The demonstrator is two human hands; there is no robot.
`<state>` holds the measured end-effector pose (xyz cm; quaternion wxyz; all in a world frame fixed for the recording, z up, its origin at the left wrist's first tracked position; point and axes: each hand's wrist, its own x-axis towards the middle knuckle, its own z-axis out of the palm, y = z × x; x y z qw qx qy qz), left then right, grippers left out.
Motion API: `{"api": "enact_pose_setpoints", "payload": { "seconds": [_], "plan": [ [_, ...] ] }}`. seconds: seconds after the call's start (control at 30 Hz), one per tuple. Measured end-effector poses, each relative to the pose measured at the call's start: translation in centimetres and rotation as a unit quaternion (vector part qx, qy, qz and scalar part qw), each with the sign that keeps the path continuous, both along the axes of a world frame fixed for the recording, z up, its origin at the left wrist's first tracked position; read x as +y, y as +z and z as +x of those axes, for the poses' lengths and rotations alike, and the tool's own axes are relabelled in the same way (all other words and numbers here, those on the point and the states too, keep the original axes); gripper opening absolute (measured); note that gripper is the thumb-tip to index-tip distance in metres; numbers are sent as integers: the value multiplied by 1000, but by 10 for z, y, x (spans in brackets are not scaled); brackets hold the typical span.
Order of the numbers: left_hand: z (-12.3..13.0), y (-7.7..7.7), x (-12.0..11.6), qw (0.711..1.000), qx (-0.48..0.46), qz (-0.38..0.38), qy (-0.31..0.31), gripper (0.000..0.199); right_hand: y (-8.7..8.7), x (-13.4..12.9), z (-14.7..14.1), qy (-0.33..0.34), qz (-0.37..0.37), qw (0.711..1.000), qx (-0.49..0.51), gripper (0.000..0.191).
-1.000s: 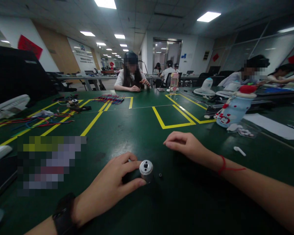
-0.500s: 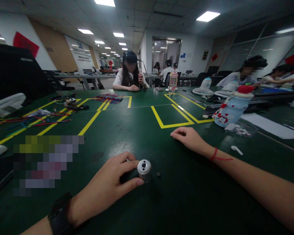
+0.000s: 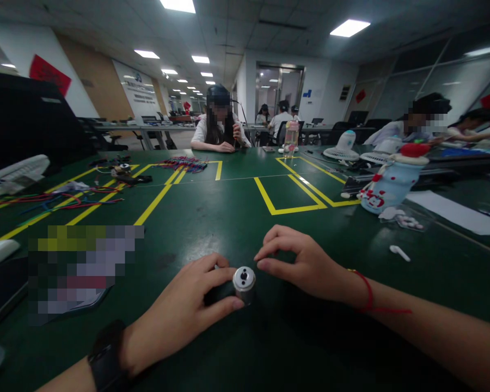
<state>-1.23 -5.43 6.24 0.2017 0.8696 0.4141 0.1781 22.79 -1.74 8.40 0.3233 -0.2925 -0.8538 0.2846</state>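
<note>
A small silver cylindrical motor (image 3: 244, 286) stands upright on the green table, its flat top showing a dark centre and two small holes. My left hand (image 3: 188, 299), with a dark watch on its wrist, grips the motor's side between thumb and index finger. Just right of and beyond the motor, my right hand (image 3: 296, 261) hovers with thumb and index fingertips together in a pinch. Whatever lies between those fingertips is too small or hidden to make out. A red string circles the right wrist.
Coloured wires (image 3: 77, 198) lie at the left, a wire bundle (image 3: 185, 163) farther back. Yellow tape (image 3: 300, 209) marks the table (image 3: 212, 212). At right are a blue bottle (image 3: 390, 185), a white earbud (image 3: 400, 252) and paper (image 3: 453, 212). A person (image 3: 218, 125) sits opposite.
My right hand has come left and nearer, up to the motor. The small dark ring that lay right of the motor is no longer visible on the table. My left hand keeps its hold.
</note>
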Motion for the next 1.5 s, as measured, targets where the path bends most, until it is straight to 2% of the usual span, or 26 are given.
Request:
{"api": "enact_pose_setpoints", "payload": {
  "seconds": [0.1,0.37,0.53,0.63,0.77,0.87,1.07,1.3,1.4,1.5],
  "plan": [
    [0,0,0,1000,-7,5,-2,17,7,-6,-11,-3,1,1000,27,14],
    [3,2,-5,1000,-8,6,-4,15,11,-18,-15,12,34,999,-10,15],
    [4,6,-8,1000,-6,1,1,14,17,-8,1,-60,23,997,43,26],
    [8,5,-8,1000,-4,1,0,15,8,13,25,-122,3,992,35,27],
    [15,5,-7,1000,-4,-3,-2,15,-15,48,59,-235,-84,968,42,34],
    [19,5,-4,1000,-4,-8,0,15,-29,65,72,-266,-108,956,59,43],
    [22,-2,0,1000,-6,-13,-5,16,-34,64,72,-231,-117,966,30,38],
    [20,3,-3,1000,-13,-2,-5,16,-21,50,63,-205,-79,975,-25,33],
    [20,4,-3,1000,-15,-3,-6,14,-10,31,45,-154,-32,987,-25,22],
    [19,3,-3,1000,-12,1,-7,15,0,5,21,-66,-16,998,10,17]
  ]
}}
